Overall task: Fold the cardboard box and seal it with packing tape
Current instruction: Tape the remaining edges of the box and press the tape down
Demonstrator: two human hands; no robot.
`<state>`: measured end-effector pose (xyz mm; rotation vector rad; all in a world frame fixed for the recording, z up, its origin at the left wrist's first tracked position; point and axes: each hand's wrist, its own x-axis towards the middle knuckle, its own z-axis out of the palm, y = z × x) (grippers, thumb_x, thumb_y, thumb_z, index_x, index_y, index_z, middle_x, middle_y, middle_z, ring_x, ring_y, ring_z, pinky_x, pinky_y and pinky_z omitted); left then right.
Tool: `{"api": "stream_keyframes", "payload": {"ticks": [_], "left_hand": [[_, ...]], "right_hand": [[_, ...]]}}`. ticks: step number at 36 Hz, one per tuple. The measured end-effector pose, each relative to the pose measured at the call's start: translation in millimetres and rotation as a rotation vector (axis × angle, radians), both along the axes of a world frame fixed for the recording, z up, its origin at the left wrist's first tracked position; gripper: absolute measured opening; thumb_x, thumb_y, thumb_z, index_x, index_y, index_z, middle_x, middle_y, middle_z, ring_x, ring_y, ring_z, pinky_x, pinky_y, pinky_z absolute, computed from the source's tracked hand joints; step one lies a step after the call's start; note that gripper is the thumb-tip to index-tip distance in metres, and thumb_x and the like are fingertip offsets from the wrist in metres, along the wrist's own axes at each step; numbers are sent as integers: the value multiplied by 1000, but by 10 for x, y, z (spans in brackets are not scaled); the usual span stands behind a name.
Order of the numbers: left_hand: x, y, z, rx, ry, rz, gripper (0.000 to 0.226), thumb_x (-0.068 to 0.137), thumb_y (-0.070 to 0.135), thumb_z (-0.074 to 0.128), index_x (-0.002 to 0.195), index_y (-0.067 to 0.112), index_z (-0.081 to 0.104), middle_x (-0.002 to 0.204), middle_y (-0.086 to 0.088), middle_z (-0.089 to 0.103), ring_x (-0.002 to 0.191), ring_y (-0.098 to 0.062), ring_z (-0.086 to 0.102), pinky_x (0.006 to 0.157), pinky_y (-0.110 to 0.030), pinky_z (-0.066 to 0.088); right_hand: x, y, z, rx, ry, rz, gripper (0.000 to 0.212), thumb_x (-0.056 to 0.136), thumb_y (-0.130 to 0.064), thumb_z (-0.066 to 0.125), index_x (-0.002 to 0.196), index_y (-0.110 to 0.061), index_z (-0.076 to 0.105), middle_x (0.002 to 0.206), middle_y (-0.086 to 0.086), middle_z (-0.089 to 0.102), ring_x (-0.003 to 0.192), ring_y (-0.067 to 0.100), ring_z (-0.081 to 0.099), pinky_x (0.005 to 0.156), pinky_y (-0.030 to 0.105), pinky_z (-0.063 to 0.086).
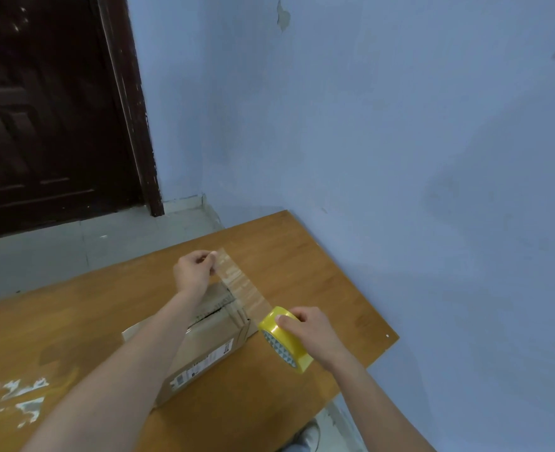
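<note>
I see the cardboard box lying flat on the wooden desk, roughly mid-desk, long side running from near-left to far-right. Top flaps are down, with a dark gap showing along the seam at the far end. A printed label sits on the near side face.

My left hand is above the box's far end, fingers pinching the free end of a clear tape strip. The strip runs taut from there down to the yellow tape roll, above the box's far-right corner. My right hand grips the roll, thumb on the outer face and fingers curled round the far side. The roll is tilted, with its patterned core facing near-left.

Edges: the desk's right edge is just beside the right wrist, cutting diagonally toward the blue wall. The far desk corner touches the wall. Bare desk lies beyond the left hand up to the far edge. More desk is open to the left of the box, with white scuffed patches near-left. The floor and a dark door are well apart, far-left. A shoe shows below the desk's near-right edge.
</note>
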<state>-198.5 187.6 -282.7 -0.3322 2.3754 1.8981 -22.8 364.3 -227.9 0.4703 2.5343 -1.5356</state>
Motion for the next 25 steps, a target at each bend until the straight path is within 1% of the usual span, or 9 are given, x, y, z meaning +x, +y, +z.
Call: {"api": "stream_keyframes", "payload": {"ticks": [3, 8, 11, 13, 15, 17, 19, 22, 25], "left_hand": [[42, -17, -52, -7, -34, -4, 14, 91, 25, 62, 81, 18, 69, 77, -6, 70, 76, -24, 66, 76, -35, 52], [102, -35, -110, -38, -57, 8, 13, 90, 28, 62, 86, 18, 69, 75, 3, 67, 75, -17, 62, 59, -22, 42], [112, -36, -138, -55, -69, -2, 11, 90, 30, 62, 86, 22, 68, 77, 3, 67, 76, -17, 63, 61, -24, 43], [113, -45, -160, -74, -76, -13, 11, 90, 31, 61, 86, 23, 68, 78, 4, 68, 77, -17, 63, 62, -25, 43], [109, -61, -185, -89, -72, -16, 13, 90, 33, 61, 88, 23, 69, 78, 5, 68, 77, -17, 63, 62, -25, 43], [94, -78, -210, -79, -79, -6, 13, 89, 35, 62, 86, 25, 69, 78, 4, 68, 78, -17, 63, 65, -27, 44], [72, -92, -225, -65, -98, 1, 12, 88, 37, 63, 83, 27, 69, 78, 6, 68, 78, -17, 64, 67, -28, 46], [40, -98, -242, -32, -127, 9, 12, 86, 38, 65, 78, 29, 68, 76, 7, 68, 75, -17, 63, 68, -31, 48], [10, -99, -267, -13, -148, 20, 15, 85, 38, 66, 78, 27, 70, 75, 7, 68, 73, -19, 62, 65, -29, 45]], "right_hand": [[16, -10, -53, 0, -7, 9, 33, 84, -35, 61, 65, -15, 45, 67, 7, 32, 60, 16, 30, 53, 28, 23], [34, -31, -189, 66, -23, -7, 37, 84, -36, 60, 60, -16, 39, 60, -1, 28, 56, 11, 27, 44, 19, 20], [53, -36, -241, 86, -35, -17, 39, 83, -37, 59, 58, -17, 36, 51, -11, 24, 56, 6, 25, 43, 17, 24], [66, -38, -251, 56, -40, -23, 38, 82, -36, 59, 58, -18, 36, 52, -11, 26, 57, 9, 27, 46, 18, 22], [79, -52, -246, 2, -46, -29, 31, 82, -35, 59, 62, -16, 43, 60, 0, 32, 60, 13, 31, 54, 26, 26], [94, -66, -239, -36, -47, -30, 26, 81, -34, 58, 66, -15, 48, 66, 4, 35, 61, 14, 33, 57, 28, 27], [109, -80, -246, -55, -52, -26, 25, 83, -31, 58, 66, -15, 49, 64, 2, 36, 59, 13, 34, 55, 27, 28], [128, -111, -270, -60, -65, -18, 31, 86, -28, 57, 60, -20, 42, 56, -7, 34, 52, 8, 32, 49, 20, 26], [131, -149, -296, -52, -88, -25, 29, 88, -28, 55, 64, -19, 42, 58, -8, 33, 56, 10, 31, 54, 26, 26]]}}
